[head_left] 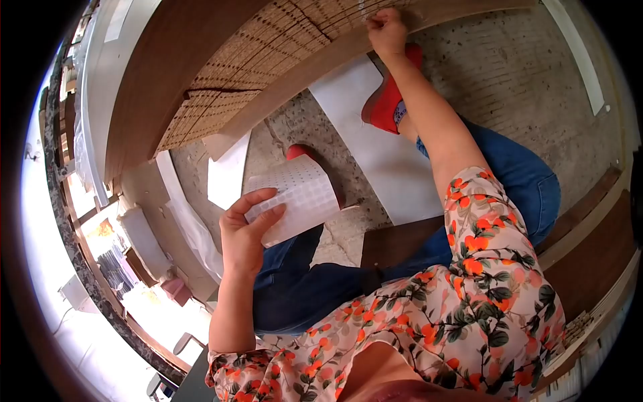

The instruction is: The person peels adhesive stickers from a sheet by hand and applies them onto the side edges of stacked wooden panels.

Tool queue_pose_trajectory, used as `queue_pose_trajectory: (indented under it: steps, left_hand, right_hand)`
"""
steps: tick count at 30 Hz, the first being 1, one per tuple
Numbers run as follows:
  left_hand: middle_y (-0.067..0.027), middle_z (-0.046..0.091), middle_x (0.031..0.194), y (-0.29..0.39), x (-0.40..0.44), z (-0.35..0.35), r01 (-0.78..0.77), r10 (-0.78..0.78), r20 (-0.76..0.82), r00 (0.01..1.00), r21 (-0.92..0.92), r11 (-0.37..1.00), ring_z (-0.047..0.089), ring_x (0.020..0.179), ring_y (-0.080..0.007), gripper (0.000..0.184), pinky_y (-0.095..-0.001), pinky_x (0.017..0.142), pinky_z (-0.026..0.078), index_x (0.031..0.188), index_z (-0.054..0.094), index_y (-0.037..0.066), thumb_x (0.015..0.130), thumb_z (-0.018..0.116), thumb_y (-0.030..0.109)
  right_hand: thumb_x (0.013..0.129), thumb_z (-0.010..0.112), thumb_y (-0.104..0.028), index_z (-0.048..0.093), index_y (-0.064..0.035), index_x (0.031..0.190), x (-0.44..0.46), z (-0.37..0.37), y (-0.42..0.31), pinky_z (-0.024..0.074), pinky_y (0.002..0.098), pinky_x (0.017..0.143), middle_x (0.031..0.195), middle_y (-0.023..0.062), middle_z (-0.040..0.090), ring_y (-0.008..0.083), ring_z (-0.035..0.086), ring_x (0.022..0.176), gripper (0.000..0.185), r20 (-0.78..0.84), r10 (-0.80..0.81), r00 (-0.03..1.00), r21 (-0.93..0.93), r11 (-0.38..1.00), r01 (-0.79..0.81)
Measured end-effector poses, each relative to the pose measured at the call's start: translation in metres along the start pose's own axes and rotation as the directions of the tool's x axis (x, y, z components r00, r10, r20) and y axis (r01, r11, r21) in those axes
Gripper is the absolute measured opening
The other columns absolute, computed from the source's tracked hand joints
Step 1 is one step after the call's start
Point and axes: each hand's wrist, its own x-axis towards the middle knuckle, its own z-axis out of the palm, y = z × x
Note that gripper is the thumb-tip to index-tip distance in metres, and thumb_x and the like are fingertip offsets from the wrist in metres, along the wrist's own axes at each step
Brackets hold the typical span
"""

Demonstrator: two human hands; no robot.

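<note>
My left hand [249,231] pinches a white sheet [301,204] between thumb and fingers. Rows of small round spots cover the sheet, like a sheet of dot stickers, and its upper part bends back. My right hand [388,32] reaches far forward to a brown wooden frame [348,59], its fingertips pressed together at the edge. Whatever those fingertips hold, if anything, is too small to make out. Inside the frame lies a tan panel [254,57] with a woven look and lines of dark marks.
White boards [365,134] lie on the stained concrete floor [482,60] between my legs in jeans [519,174]. My red shoes [385,107] rest close to the frame. Brown boards [593,248] stand at the right, and plastic sheeting [194,224] lies at the left.
</note>
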Motion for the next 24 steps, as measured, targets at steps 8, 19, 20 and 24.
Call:
queue_pose_trajectory:
  steps: [8,19,20,24]
  left_hand:
    - [-0.0090,0.065,0.089,0.002,-0.001,0.002,0.011,-0.011,0.007,1.000,-0.011,1.000,0.063,0.076,-0.0144,0.024,-0.0263,0.071,0.052,0.098,0.065,-0.003,0.074,0.068,-0.007]
    - [-0.0083,0.065,0.090,0.003,-0.002,0.003,0.000,0.000,0.023,1.000,-0.013,1.000,0.063,0.077,-0.0142,0.025,-0.0256,0.072,0.052,0.098,0.066,-0.001,0.074,0.068,-0.008]
    - [-0.0082,0.065,0.090,0.003,-0.001,0.002,0.000,0.001,0.025,1.000,-0.021,1.000,0.063,0.077,-0.0142,0.025,-0.0255,0.072,0.052,0.098,0.066,-0.001,0.074,0.068,-0.008]
    - [-0.0084,0.065,0.091,0.006,-0.004,0.002,0.000,0.001,0.032,0.999,-0.025,1.000,0.063,0.077,-0.0141,0.024,-0.0252,0.073,0.052,0.097,0.065,-0.002,0.074,0.068,-0.008]
  right_hand:
    - [0.069,0.069,-0.005,0.054,-0.0048,0.090,0.001,0.000,-0.006,0.0498,0.0322,0.067,0.080,0.0068,0.060,0.0199,0.060,0.072,0.026,0.063,-0.044,0.997,-0.029,0.999,0.046]
    - [0.072,0.066,-0.009,0.054,-0.0056,0.087,-0.001,-0.001,0.001,0.0503,0.0399,0.070,0.083,0.0138,0.059,0.0332,0.059,0.079,0.020,-0.097,-0.251,0.963,-0.212,0.951,0.226]
    - [0.073,0.064,-0.009,0.055,-0.0058,0.087,0.000,-0.003,0.001,0.0503,0.0408,0.070,0.084,0.0149,0.059,0.0343,0.059,0.081,0.017,-0.114,-0.260,0.959,-0.250,0.942,0.226]
    - [0.076,0.060,-0.013,0.063,-0.0044,0.093,-0.002,-0.020,-0.029,0.0516,0.0398,0.070,0.083,0.0164,0.065,0.0326,0.063,0.081,0.019,0.394,0.074,0.916,-0.380,0.921,0.088]
